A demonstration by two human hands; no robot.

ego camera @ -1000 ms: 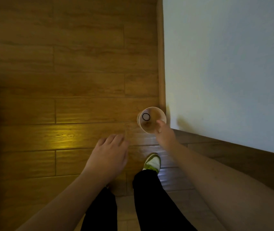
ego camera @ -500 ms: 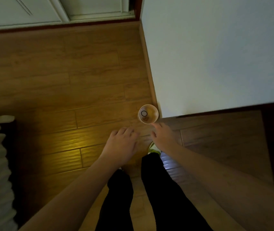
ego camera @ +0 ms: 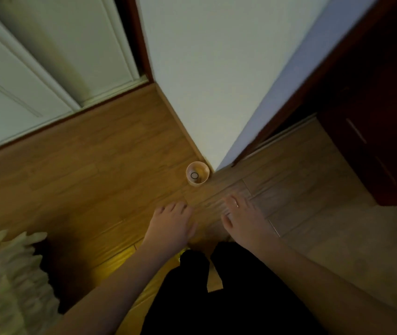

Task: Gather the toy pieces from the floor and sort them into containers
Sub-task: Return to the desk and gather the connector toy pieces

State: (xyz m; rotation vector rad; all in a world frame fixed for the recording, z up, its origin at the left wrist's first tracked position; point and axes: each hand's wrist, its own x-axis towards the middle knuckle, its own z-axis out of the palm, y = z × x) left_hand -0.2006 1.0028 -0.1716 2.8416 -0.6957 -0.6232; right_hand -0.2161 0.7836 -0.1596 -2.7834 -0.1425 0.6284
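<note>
A small round cup (ego camera: 197, 173) stands upright on the wooden floor, right at the outer corner of a white wall. A small dark ring (ego camera: 194, 175) lies inside it. My left hand (ego camera: 171, 223) hangs below and left of the cup with fingers relaxed, holding nothing. My right hand (ego camera: 243, 219) hangs below and right of the cup, fingers straight and empty. Both hands are well apart from the cup.
The white wall corner (ego camera: 207, 93) rises behind the cup. A white panelled door (ego camera: 35, 76) is at the upper left, and a dark red cabinet (ego camera: 374, 112) at the right. A fluffy white rug (ego camera: 6, 281) lies at the lower left. My dark-trousered legs (ego camera: 216, 293) are below.
My right hand let go of the cup and drew back from it. My view rose and pulled away, so the cup looks smaller and the doors and cabinet came into sight.
</note>
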